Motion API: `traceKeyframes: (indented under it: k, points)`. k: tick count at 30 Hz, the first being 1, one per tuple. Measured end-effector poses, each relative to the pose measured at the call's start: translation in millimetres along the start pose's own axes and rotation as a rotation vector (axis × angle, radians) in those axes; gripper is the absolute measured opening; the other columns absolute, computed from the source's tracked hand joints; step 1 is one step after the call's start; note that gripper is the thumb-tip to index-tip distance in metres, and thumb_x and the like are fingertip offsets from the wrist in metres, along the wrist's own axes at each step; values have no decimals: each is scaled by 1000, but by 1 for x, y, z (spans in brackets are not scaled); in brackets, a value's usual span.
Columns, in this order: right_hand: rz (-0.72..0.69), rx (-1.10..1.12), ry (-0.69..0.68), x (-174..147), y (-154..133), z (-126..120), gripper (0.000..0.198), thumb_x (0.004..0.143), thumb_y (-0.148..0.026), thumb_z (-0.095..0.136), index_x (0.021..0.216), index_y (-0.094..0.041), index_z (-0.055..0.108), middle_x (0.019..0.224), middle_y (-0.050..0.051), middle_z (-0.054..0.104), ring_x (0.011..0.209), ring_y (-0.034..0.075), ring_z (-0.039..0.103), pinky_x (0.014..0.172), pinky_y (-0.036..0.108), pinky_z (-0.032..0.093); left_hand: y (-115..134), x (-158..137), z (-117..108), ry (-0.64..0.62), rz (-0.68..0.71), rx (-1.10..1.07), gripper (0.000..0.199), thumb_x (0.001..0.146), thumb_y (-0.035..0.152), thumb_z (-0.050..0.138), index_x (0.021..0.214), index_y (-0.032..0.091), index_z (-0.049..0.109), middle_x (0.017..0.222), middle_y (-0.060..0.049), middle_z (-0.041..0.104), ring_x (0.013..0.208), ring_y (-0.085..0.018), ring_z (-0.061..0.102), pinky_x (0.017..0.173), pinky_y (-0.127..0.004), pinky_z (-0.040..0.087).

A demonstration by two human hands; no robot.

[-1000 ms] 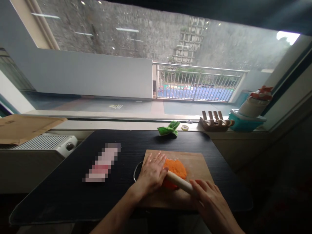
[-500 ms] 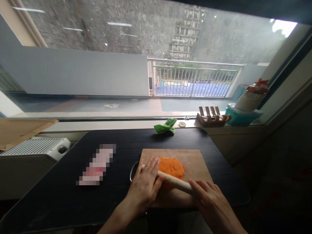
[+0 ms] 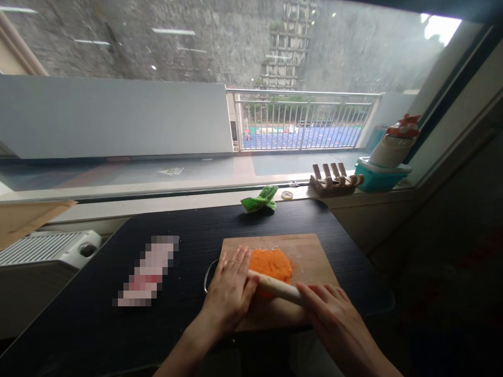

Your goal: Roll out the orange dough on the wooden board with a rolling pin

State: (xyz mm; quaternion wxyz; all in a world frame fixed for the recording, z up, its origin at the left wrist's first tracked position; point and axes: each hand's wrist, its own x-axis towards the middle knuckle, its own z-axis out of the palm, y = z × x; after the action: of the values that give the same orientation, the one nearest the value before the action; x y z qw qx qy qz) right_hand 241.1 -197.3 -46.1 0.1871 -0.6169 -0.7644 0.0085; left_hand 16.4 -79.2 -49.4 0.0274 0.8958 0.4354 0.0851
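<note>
A pale wooden rolling pin [image 3: 275, 287] slants across a flattened orange sheet of dough [image 3: 270, 264] on a wooden cutting board [image 3: 306, 246]. My left hand [image 3: 230, 293] is over the pin's left end, fingers stretched forward along the board and thumb beneath the pin. On the right end, my right hand [image 3: 328, 309] grips the pin with its fingers bent over it. Part of the dough's near edge lies under the pin. At the board's left edge a metal handle [image 3: 207, 275] shows beside my left hand.
On the black table [image 3: 188, 293], a blurred-out pinkish item [image 3: 147, 272] lies left and a green cloth [image 3: 260, 200] lies at the back. The windowsill holds a tape roll [image 3: 287, 195], a brown rack [image 3: 336, 182] and a teal box [image 3: 379, 175] bearing a bottle [image 3: 393, 146]. A white heater [image 3: 55, 248] stands left.
The whole view has shifted slightly, so everything appears a little further left and higher. Both hands stay on the rolling pin, which lies in nearly the same place over the dough.
</note>
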Motion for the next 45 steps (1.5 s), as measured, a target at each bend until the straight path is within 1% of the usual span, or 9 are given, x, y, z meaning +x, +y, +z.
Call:
traceKeyframes:
  k: [4,8,11,17,21,29,37,42,45]
  points:
    - [-26,23,-49,-3,-5,-2,45,82,-12,48,124,-28,48,100,4,64,89,19,58,80,32,43,-4,-30,2,32,20,3,59,93,45,28,142,13,27,147,-10,31,136,-23,27,112,-47,19]
    - [77,31,-1,6,-6,-4,33,87,-17,43,118,-24,53,98,6,64,85,20,58,78,35,44,2,15,-1,-7,-62,-39,57,94,44,23,138,10,36,144,-11,37,137,-24,26,113,-48,16]
    - [51,72,30,10,7,-8,31,89,-20,40,116,-25,54,100,6,64,87,19,59,77,32,45,2,47,-5,-4,-92,-37,58,94,45,21,134,9,42,141,-14,41,135,-27,30,111,-50,19]
    - [-26,-50,17,26,53,-15,31,85,-19,46,114,-27,56,106,4,64,91,19,58,78,33,44,2,69,2,-54,45,-83,53,95,46,21,134,17,43,143,-8,41,136,-21,27,112,-45,16]
    - [-56,-85,-12,42,59,-14,34,86,-19,46,118,-26,54,106,4,64,91,19,57,78,33,43,-1,84,5,-115,34,-118,55,95,44,18,134,13,42,142,-10,41,134,-25,31,108,-49,24]
    - [-78,-58,-26,19,57,-12,37,84,-19,49,118,-30,55,104,2,65,90,18,58,80,32,43,19,11,-5,-84,92,-113,56,95,45,22,143,16,25,149,-9,26,139,-22,19,113,-49,11]
    - [-8,-95,22,32,47,-22,33,85,-14,46,114,-24,57,107,5,63,96,20,56,83,35,44,13,53,-1,-64,-90,-64,58,94,45,20,139,11,35,144,-14,35,136,-26,27,110,-51,19]
    - [9,-47,64,-3,34,-14,37,85,-14,47,120,-26,53,112,4,62,103,19,55,88,33,44,28,-14,10,63,47,-3,57,93,45,27,141,14,32,146,-9,33,137,-26,24,112,-50,15]
    - [30,-31,92,-21,30,-1,37,87,-18,49,122,-26,52,114,4,61,106,19,54,90,33,45,32,-24,15,117,76,38,57,92,45,30,141,16,31,146,-7,33,137,-26,24,113,-51,14]
